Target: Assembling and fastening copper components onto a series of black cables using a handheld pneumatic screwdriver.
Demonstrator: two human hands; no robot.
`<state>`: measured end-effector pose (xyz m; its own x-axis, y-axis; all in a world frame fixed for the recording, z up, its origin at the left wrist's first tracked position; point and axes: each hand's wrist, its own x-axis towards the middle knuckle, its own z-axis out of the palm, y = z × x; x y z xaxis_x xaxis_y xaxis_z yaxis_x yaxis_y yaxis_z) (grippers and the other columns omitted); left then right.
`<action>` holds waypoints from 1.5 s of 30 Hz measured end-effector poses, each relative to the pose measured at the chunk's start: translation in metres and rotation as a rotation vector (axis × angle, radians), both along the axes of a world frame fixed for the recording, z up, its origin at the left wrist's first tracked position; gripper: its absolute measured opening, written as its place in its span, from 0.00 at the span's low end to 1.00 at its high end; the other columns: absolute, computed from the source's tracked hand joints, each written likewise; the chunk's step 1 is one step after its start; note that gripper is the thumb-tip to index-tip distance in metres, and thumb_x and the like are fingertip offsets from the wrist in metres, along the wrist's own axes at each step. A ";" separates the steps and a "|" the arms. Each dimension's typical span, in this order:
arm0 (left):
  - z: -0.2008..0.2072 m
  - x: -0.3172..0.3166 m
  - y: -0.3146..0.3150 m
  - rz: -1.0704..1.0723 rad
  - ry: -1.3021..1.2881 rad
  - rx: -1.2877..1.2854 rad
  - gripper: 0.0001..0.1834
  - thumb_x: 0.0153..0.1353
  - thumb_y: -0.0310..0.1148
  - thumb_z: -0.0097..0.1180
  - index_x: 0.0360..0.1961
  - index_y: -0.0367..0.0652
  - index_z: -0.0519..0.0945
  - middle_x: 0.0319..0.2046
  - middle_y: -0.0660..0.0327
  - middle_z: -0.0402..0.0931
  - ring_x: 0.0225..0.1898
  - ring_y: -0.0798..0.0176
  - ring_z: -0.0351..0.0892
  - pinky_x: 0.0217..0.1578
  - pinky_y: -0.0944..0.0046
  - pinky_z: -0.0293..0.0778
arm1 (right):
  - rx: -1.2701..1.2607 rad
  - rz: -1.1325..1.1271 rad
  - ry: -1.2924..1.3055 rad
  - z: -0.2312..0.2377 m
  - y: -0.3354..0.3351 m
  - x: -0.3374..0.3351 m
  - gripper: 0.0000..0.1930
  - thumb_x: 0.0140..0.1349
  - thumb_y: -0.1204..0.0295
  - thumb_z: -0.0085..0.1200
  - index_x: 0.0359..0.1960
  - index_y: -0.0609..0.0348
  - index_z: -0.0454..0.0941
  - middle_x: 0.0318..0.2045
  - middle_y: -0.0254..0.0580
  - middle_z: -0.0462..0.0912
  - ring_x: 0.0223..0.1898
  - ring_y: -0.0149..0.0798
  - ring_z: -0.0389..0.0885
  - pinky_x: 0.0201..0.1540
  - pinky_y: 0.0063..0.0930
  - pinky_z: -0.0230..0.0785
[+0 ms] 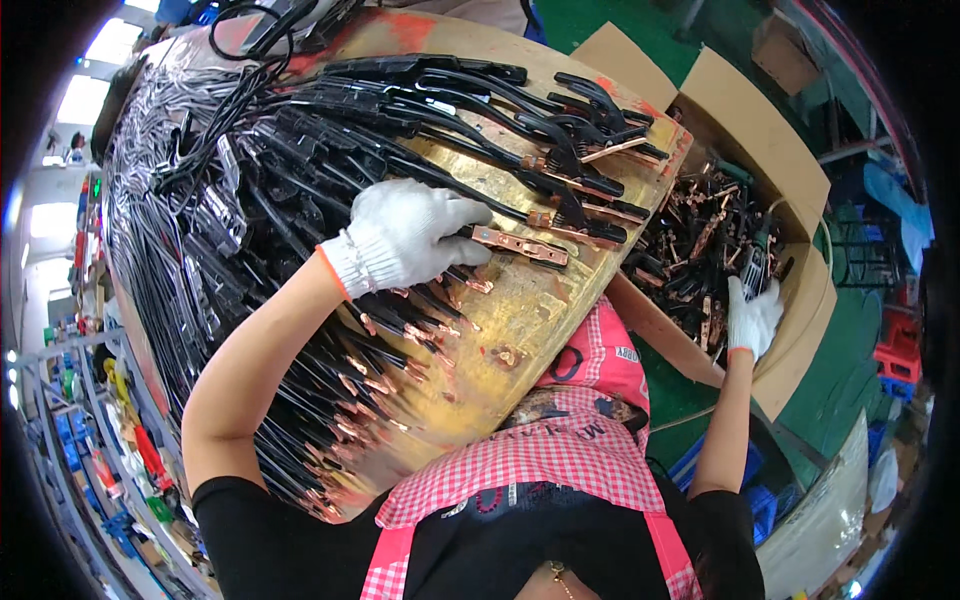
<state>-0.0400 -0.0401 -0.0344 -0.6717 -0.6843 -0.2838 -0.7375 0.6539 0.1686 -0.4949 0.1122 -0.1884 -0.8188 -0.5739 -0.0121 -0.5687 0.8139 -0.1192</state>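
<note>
My left hand (pixel 410 232), in a white knit glove, is closed round the black end of a clamp with copper jaws (pixel 520 246), held over the worn table. Beside it, several black-handled clamps with copper jaws (pixel 575 222) lie on the wood, joined to black cables. Over to the right, my right hand (pixel 755 318), gloved too, reaches into a cardboard box (pixel 760 115). Its fingers close at a grey and dark piece (pixel 753 268) whose kind I cannot make out. Loose copper and black clamps (pixel 700 235) are heaped around that hand.
Black cables with bare copper ends (pixel 365 385) spread over the yellowish table (pixel 490 350), and thick bundles (pixel 150 200) fill its left side. Raised box flaps stand close to my right arm. Red stools (pixel 898 345) are at the far right, shelving (pixel 85 400) at the left.
</note>
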 end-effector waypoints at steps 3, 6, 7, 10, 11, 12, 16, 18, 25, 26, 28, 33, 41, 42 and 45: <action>-0.008 0.006 0.001 -0.054 0.083 -0.067 0.18 0.57 0.51 0.65 0.44 0.56 0.87 0.33 0.61 0.85 0.35 0.51 0.85 0.35 0.52 0.79 | -0.164 -0.037 -0.172 -0.040 0.005 -0.012 0.52 0.51 0.43 0.66 0.72 0.62 0.60 0.52 0.63 0.81 0.55 0.59 0.81 0.58 0.49 0.69; -0.005 0.008 0.003 0.011 0.051 -0.020 0.18 0.58 0.52 0.63 0.45 0.57 0.87 0.34 0.61 0.85 0.35 0.50 0.85 0.36 0.51 0.79 | -0.256 -0.002 -0.262 -0.027 -0.003 -0.002 0.43 0.54 0.49 0.67 0.65 0.65 0.69 0.50 0.56 0.84 0.49 0.52 0.85 0.53 0.42 0.75; -0.006 0.009 0.006 0.013 0.039 -0.016 0.18 0.59 0.53 0.63 0.45 0.58 0.87 0.34 0.61 0.85 0.35 0.50 0.85 0.36 0.51 0.79 | -0.284 -0.013 -0.351 -0.019 -0.004 0.002 0.38 0.56 0.51 0.67 0.62 0.66 0.73 0.50 0.53 0.84 0.50 0.50 0.85 0.53 0.40 0.76; -0.009 0.005 0.005 -0.006 0.103 -0.051 0.18 0.59 0.53 0.63 0.45 0.58 0.87 0.33 0.61 0.85 0.35 0.51 0.85 0.35 0.51 0.79 | -0.764 -0.149 -1.177 -0.017 -0.012 0.000 0.25 0.62 0.57 0.63 0.55 0.61 0.77 0.36 0.39 0.84 0.31 0.37 0.85 0.32 0.27 0.78; -0.009 0.008 0.004 0.001 0.103 -0.005 0.17 0.59 0.52 0.63 0.45 0.58 0.87 0.33 0.62 0.85 0.34 0.51 0.85 0.34 0.52 0.79 | -0.968 -0.195 -1.334 0.023 -0.028 0.050 0.19 0.67 0.58 0.60 0.52 0.58 0.76 0.27 0.34 0.79 0.22 0.29 0.78 0.18 0.18 0.68; -0.006 0.005 0.005 -0.018 0.106 -0.007 0.17 0.59 0.51 0.63 0.45 0.58 0.87 0.33 0.62 0.85 0.34 0.51 0.85 0.34 0.52 0.78 | -1.134 -0.156 -1.492 0.046 -0.029 0.065 0.19 0.68 0.59 0.59 0.53 0.59 0.76 0.27 0.36 0.79 0.23 0.31 0.79 0.23 0.20 0.72; -0.011 0.012 0.010 -0.006 0.078 -0.048 0.15 0.57 0.50 0.65 0.42 0.56 0.88 0.30 0.62 0.84 0.30 0.51 0.84 0.30 0.52 0.77 | -1.190 0.235 -1.727 0.111 -0.069 0.126 0.27 0.63 0.70 0.56 0.63 0.64 0.69 0.40 0.48 0.84 0.36 0.45 0.86 0.41 0.40 0.81; -0.012 0.009 0.012 0.016 0.062 -0.081 0.15 0.57 0.49 0.66 0.41 0.56 0.88 0.28 0.61 0.84 0.29 0.51 0.84 0.29 0.52 0.77 | -1.231 0.428 -1.668 0.136 -0.082 0.164 0.27 0.60 0.71 0.58 0.61 0.67 0.70 0.37 0.49 0.85 0.33 0.48 0.87 0.37 0.37 0.82; -0.020 0.007 0.009 -0.056 0.097 -0.131 0.14 0.58 0.51 0.64 0.33 0.54 0.85 0.20 0.57 0.79 0.24 0.47 0.81 0.25 0.50 0.75 | -1.262 0.995 -1.492 0.134 -0.106 0.258 0.12 0.66 0.82 0.52 0.49 0.65 0.81 0.36 0.47 0.86 0.27 0.32 0.84 0.27 0.23 0.76; -0.018 0.005 0.009 -0.037 0.033 -0.108 0.13 0.59 0.50 0.62 0.34 0.55 0.85 0.22 0.58 0.81 0.26 0.48 0.83 0.25 0.50 0.75 | -1.241 0.950 -1.550 0.134 -0.107 0.264 0.12 0.65 0.82 0.52 0.49 0.64 0.80 0.35 0.47 0.86 0.27 0.32 0.84 0.27 0.24 0.76; -0.010 0.001 0.010 0.004 -0.095 -0.057 0.11 0.59 0.48 0.59 0.36 0.56 0.86 0.26 0.60 0.83 0.29 0.50 0.85 0.27 0.48 0.77 | -1.224 0.925 -1.580 0.135 -0.108 0.268 0.12 0.65 0.82 0.52 0.50 0.64 0.80 0.35 0.47 0.85 0.28 0.33 0.83 0.28 0.25 0.76; -0.010 0.001 0.009 0.014 -0.075 -0.061 0.10 0.57 0.46 0.60 0.36 0.57 0.86 0.26 0.60 0.83 0.30 0.50 0.85 0.28 0.48 0.78 | -1.202 0.918 -1.596 0.138 -0.109 0.273 0.13 0.64 0.81 0.52 0.50 0.64 0.78 0.35 0.47 0.84 0.28 0.34 0.83 0.30 0.27 0.76; -0.013 0.001 0.008 0.010 -0.070 -0.051 0.11 0.57 0.48 0.60 0.35 0.56 0.86 0.25 0.60 0.83 0.30 0.50 0.86 0.27 0.47 0.78 | -1.208 0.913 -1.595 0.143 -0.105 0.272 0.15 0.62 0.81 0.52 0.51 0.63 0.75 0.34 0.48 0.82 0.29 0.36 0.81 0.32 0.31 0.77; -0.013 0.000 0.009 0.009 -0.080 -0.059 0.12 0.58 0.48 0.60 0.34 0.56 0.86 0.25 0.60 0.83 0.30 0.50 0.85 0.27 0.47 0.78 | -1.208 0.911 -1.596 0.143 -0.104 0.272 0.15 0.62 0.81 0.52 0.51 0.63 0.75 0.34 0.48 0.82 0.29 0.37 0.81 0.33 0.31 0.77; -0.013 0.000 0.010 0.022 -0.095 -0.080 0.13 0.58 0.50 0.60 0.34 0.56 0.86 0.25 0.59 0.83 0.30 0.50 0.85 0.28 0.47 0.78 | -1.202 0.907 -1.605 0.144 -0.103 0.274 0.16 0.61 0.81 0.52 0.51 0.63 0.74 0.34 0.48 0.81 0.30 0.38 0.81 0.33 0.33 0.77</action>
